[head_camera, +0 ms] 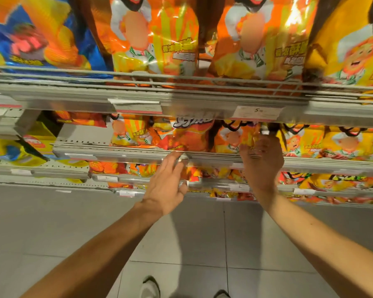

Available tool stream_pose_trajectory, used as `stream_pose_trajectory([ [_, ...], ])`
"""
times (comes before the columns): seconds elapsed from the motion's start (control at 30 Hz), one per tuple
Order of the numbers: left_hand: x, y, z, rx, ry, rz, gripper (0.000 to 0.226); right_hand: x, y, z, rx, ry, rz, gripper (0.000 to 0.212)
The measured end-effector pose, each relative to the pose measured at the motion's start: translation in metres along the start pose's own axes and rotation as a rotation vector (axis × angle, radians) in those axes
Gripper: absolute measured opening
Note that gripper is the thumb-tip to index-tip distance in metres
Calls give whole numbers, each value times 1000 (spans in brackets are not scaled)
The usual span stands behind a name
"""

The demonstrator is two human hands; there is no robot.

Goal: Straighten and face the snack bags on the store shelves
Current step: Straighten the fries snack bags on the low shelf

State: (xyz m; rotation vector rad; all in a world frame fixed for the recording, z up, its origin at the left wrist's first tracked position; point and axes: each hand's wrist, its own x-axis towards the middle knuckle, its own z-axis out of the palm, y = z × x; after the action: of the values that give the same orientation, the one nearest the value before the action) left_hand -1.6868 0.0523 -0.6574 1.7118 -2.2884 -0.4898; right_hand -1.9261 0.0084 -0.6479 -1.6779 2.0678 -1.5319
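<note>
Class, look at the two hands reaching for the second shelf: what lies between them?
Between the left hand and right hand, the head view shows the shelf's grey front rail, orange snack bags behind it.

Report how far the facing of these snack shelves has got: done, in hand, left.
Done: the top shelf's orange bags stand upright, fronts out. In hand: on the second shelf, the left hand reaches open toward a tilted orange-red bag, fingertips at the shelf edge; the right hand is raised at the neighbouring bag, its grip too blurred to tell. Left: that tilted bag and the jumbled lower shelves.
</note>
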Motion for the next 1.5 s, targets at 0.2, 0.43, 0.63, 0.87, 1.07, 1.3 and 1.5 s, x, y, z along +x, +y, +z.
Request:
stream_pose_trajectory([
  [0.2,-9,-58,-36,-285,360,-246,33,-26,-44,34,238,-203,75,32],
  [0.43,30,-120,-73,-395,532,-375,63,-19,-74,73,362,-570,285,84],
  [0.63,51,-148,-81,-523,542,-363,61,-8,-75,100,219,-567,293,103],
  [0.87,71,-172,-93,-771,195,-427,66,-2,-78,110,462,-659,481,117],
  [1.07,80,-174,-94,-919,53,-472,39,2,-78,119,449,-658,448,98],
  [1.3,77,-166,-108,-899,-15,-582,61,5,-79,116,452,-577,515,62],
  [1.5,70,-157,-125,-895,-2,-642,54,9,-93,102,501,-535,426,53],
])
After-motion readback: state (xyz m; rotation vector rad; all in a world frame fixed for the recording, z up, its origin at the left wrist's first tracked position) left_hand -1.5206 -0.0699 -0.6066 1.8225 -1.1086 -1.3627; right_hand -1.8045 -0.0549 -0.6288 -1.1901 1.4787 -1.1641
